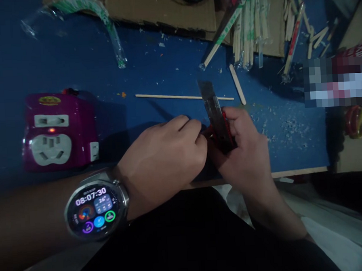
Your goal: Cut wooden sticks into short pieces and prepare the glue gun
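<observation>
My right hand [243, 144] is wrapped round a red-handled utility knife [215, 119], its wide metal blade extended and pointing away from me. Close beside it, my left hand [169, 150] is closed with the knuckles up, near the knife's handle; whatever its fingers pinch is hidden. On the blue tabletop beyond both hands lies a thin wooden stick [167, 97], and the blade crosses over its right part in view. A short flat wooden stick [237, 84] rests farther right. A smartwatch [96, 206] is on my left wrist.
A purple power socket block [85, 132] with a lit lamp stands at left. Wrapped chopsticks [248, 35] lie on cardboard [162, 11] at the back. Plastic wrappers [83, 5], broken wood pieces [315, 37] and pale shavings [299, 131] are scattered about. A tape roll [356, 122] sits at right.
</observation>
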Available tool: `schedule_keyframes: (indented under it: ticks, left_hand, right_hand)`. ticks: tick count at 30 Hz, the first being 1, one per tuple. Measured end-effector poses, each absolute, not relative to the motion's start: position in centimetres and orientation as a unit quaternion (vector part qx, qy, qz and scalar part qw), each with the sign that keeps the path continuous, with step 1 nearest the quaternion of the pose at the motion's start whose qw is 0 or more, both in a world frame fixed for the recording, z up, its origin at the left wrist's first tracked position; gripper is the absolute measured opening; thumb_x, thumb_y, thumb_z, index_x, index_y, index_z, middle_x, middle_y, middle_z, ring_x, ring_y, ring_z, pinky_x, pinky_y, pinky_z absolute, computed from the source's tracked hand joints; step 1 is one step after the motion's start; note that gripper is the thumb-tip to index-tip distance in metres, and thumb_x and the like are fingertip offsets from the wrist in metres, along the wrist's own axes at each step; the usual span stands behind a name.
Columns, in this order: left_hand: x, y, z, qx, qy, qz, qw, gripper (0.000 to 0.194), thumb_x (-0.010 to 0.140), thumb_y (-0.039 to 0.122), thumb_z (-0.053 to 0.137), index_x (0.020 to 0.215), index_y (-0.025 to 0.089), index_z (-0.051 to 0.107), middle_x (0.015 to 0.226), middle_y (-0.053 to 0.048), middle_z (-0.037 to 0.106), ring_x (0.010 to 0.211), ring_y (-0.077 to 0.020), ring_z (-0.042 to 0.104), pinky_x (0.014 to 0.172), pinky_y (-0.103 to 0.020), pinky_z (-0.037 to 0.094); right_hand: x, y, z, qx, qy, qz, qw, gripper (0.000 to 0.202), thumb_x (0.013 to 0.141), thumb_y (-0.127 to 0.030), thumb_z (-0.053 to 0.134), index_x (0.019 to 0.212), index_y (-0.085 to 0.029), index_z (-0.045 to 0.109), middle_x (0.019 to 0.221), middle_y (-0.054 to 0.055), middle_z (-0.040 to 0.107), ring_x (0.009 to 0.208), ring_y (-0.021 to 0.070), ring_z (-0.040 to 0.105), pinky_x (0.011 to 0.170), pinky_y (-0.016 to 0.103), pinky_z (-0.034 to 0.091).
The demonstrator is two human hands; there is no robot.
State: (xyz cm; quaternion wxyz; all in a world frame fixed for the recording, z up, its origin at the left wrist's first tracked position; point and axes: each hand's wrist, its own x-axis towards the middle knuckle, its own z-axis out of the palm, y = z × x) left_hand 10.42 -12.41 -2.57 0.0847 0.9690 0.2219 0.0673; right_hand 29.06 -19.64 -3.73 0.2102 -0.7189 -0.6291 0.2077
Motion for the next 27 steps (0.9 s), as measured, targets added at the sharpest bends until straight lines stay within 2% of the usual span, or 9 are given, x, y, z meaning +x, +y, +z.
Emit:
schedule_keyframes:
  ticks: [2,4,7,9,12,15,18,22,27]
  left_hand:
    - [10.4,-12.3,-2.5,0.968,0.223,0.061,0.094,0.029,0.089,-0.001,0.046,0.083,0.018,0.067,0.086,-0.011,0.066,0.083,-0.0286,0.068,0.057,-0.036,0.048]
    - [10.4,-12.3,-2.5,0.967,0.224,0.060,0.101,0.028,0.089,0.000,0.046,0.083,0.019,0.066,0.085,-0.010,0.065,0.082,-0.0276,0.067,0.057,-0.036,0.048]
    - [10.4,-12.2,-2.5,0.967,0.222,0.070,0.106,0.024,0.092,0.003,0.049,0.082,0.020,0.064,0.084,-0.009,0.063,0.082,-0.0269,0.066,0.059,-0.036,0.048]
    - [10.3,-12.1,-2.6,0.967,0.220,0.069,0.108,0.022,0.092,0.005,0.051,0.084,0.019,0.065,0.084,-0.008,0.062,0.081,-0.0265,0.065,0.059,-0.036,0.047]
    - [10.1,-12.0,-2.9,0.968,0.215,0.072,0.109,0.024,0.094,0.006,0.050,0.090,0.018,0.070,0.084,-0.008,0.060,0.081,-0.0265,0.063,0.061,-0.036,0.047]
    - [10.0,-11.7,-3.0,0.971,0.201,0.072,0.109,0.029,0.099,0.009,0.044,0.095,0.017,0.072,0.082,-0.007,0.058,0.082,-0.0270,0.063,0.064,-0.036,0.047]
    - [10.1,-11.6,-3.0,0.973,0.202,0.053,0.102,0.032,0.102,0.010,0.042,0.087,0.019,0.068,0.078,-0.005,0.055,0.081,-0.0251,0.061,0.067,-0.035,0.047]
    - [10.3,-11.4,-2.9,0.971,0.210,0.044,0.103,0.033,0.104,0.012,0.042,0.081,0.021,0.064,0.077,-0.005,0.055,0.077,-0.0239,0.058,0.067,-0.035,0.046]
    - [10.3,-11.2,-3.1,0.968,0.211,0.060,0.120,0.033,0.105,0.015,0.042,0.087,0.020,0.069,0.080,-0.006,0.059,0.083,-0.0242,0.062,0.076,-0.037,0.050]
  right_hand:
    - [29.1,-19.6,-3.8,-0.714,-0.634,0.207,0.210,0.042,0.097,-0.035,0.070,0.138,-0.035,0.059,0.094,0.000,0.078,0.076,0.0280,0.077,0.062,0.037,0.056]
    - [29.2,-19.7,-3.7,-0.706,-0.633,0.220,0.231,0.050,0.096,-0.031,0.070,0.144,-0.035,0.056,0.100,0.001,0.078,0.082,0.0279,0.078,0.066,0.039,0.060]
    - [30.1,-20.6,-2.9,-0.685,-0.613,0.258,0.298,0.070,0.096,-0.026,0.070,0.160,-0.035,0.044,0.134,0.008,0.074,0.104,0.0281,0.078,0.080,0.043,0.068]
    - [31.0,-21.6,-1.9,-0.685,-0.598,0.275,0.310,0.071,0.099,-0.025,0.068,0.164,-0.036,0.042,0.144,0.010,0.069,0.107,0.0288,0.078,0.083,0.046,0.070]
    - [32.5,-23.2,-0.5,-0.704,-0.588,0.313,0.247,0.064,0.103,-0.023,0.062,0.163,-0.038,0.050,0.134,0.008,0.073,0.097,0.0284,0.079,0.088,0.051,0.070]
    - [33.5,-24.3,0.2,-0.694,-0.591,0.362,0.194,0.070,0.102,-0.023,0.065,0.167,-0.041,0.047,0.137,0.007,0.073,0.108,0.0309,0.080,0.094,0.052,0.069]
    - [33.8,-24.7,0.3,-0.681,-0.594,0.400,0.156,0.072,0.101,-0.024,0.068,0.168,-0.039,0.045,0.136,0.008,0.076,0.118,0.0330,0.078,0.102,0.054,0.066]
    - [33.9,-24.3,0.2,-0.676,-0.626,0.368,0.125,0.070,0.101,-0.023,0.066,0.167,-0.036,0.049,0.137,0.007,0.077,0.121,0.0336,0.078,0.107,0.055,0.064]
    - [34.0,-23.3,0.4,-0.651,-0.683,0.324,0.077,0.070,0.099,-0.023,0.067,0.167,-0.032,0.051,0.151,0.009,0.071,0.115,0.0341,0.080,0.101,0.055,0.067]
